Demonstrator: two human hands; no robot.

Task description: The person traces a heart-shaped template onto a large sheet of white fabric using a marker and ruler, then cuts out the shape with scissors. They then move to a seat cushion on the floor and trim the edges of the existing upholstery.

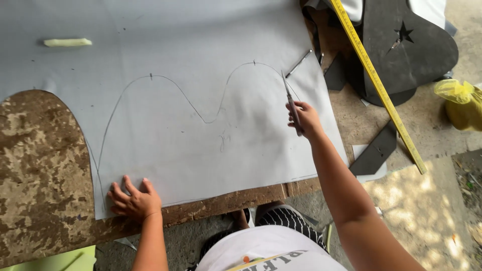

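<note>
Worn wooden worktable (40, 165) with a mottled, flaking brown surface and a chipped front edge, standing on a rough concrete floor (432, 200) lit by dappled sunlight at lower right. Beyond the table's right end lie dark cut-out panels (401, 50), one pierced by a star-shaped hole, with a long yellow measuring rule (381, 85) laid diagonally across them. A knotted yellow plastic bag (459, 103) sits at the far right, and a pale green sheet (55, 260) shows at lower left.
</note>
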